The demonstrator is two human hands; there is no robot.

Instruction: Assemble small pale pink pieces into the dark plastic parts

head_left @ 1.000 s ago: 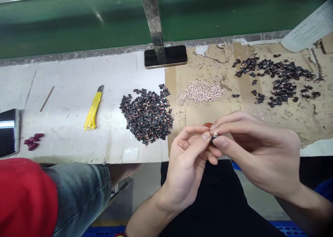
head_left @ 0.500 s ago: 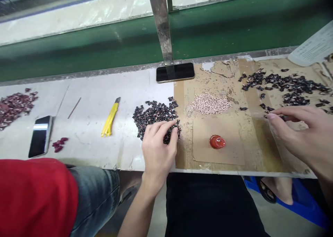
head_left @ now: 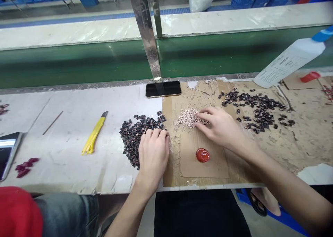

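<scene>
My left hand (head_left: pixel 154 149) rests at the right edge of a pile of small black pieces (head_left: pixel 131 138), its fingers curled down and closed. Whatever lies under its fingertips is hidden. Over a heap of tiny pale-pink bits (head_left: pixel 187 117) is my right hand (head_left: pixel 220 126), thumb and fingers apart, tips at the heap's right side. Between the hands and nearer to me, a small red glossy cup of liquid (head_left: pixel 202 155) sits on a square of cardboard (head_left: pixel 203 171).
Scattered black pieces (head_left: pixel 262 108) lie at right, near a tilted white bottle (head_left: pixel 288 62) and a red cap-like piece (head_left: pixel 310 77). A phone (head_left: pixel 163 89) lies by the metal post (head_left: pixel 147 32). Leftward are a yellow cutter (head_left: pixel 94 134), a thin stick (head_left: pixel 52 122) and a co-worker's red sleeve (head_left: pixel 19 212).
My right hand has moved left from the scattered black pieces to the pale-pink heap. My left hand's fingers have drawn closer together at the black pile. The view has shifted right and up.
</scene>
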